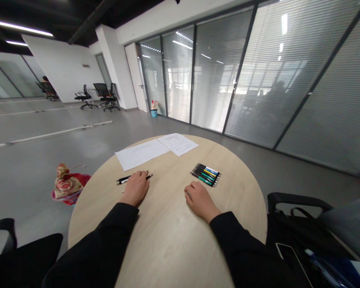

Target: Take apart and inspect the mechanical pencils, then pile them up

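My left hand [136, 188] lies on the left part of the round table [168, 232], its fingers bent down over a few dark pens. Ends of a black-and-white pen [123, 181] stick out on both sides of the fingers. How firmly the fingers grip is partly hidden. My right hand [199, 199] rests on the tabletop with its fingers curled in, and no object shows in it. Just beyond it, several pens [206, 175] with green, yellow, blue and white barrels lie side by side in a slanted row, apart from the fingers.
Two paper sheets [142, 154] lie at the table's far side. A red and tan bag [67, 184] stands on the floor to the left. On the right, a chair [300, 198] holds dark items and a phone [292, 260]. Another chair [24, 256] stands near left.
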`<state>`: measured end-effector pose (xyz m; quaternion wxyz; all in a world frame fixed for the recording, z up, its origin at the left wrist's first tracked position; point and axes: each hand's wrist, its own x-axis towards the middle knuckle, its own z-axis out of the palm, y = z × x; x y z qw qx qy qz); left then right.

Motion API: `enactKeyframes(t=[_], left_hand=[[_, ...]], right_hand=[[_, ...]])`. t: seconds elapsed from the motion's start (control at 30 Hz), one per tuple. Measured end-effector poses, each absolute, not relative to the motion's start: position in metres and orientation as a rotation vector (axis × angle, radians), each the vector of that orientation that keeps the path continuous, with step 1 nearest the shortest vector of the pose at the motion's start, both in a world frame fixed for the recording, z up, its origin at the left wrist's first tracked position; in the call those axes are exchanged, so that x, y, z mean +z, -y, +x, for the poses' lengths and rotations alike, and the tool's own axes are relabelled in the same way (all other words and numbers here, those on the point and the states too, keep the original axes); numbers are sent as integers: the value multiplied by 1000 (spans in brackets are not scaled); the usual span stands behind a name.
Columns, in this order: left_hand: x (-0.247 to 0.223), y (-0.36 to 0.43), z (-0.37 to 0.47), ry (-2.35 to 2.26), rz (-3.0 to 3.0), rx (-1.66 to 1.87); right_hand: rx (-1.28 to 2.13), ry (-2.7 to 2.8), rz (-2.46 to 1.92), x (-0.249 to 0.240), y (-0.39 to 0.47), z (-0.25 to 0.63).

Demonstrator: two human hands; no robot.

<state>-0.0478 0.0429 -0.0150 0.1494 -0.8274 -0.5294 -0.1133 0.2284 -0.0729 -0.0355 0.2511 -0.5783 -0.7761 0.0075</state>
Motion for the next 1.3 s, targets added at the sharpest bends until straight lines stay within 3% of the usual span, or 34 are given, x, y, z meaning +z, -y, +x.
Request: enactKeyframes(t=[0.4,0.63,0.97,1.13,1.3], left_hand=[[-7,-38,-36,1488,-2495,-347],[2,-19,-11,1309,-2661,-1082],[9,-1,15,1716,-2896,-1904],[4,11,27,1785,-3174,-2080],[1,18,28,1782,-3354,-2012]], right_hand=[[50,2093,-1582,-34,73,229],[45,2096,-1579,-32,74,228],[211,1927,-1448,-34,76,215],[215,1922,-1376,-31,73,205],[192,1981,-1448,-24,67,200]])
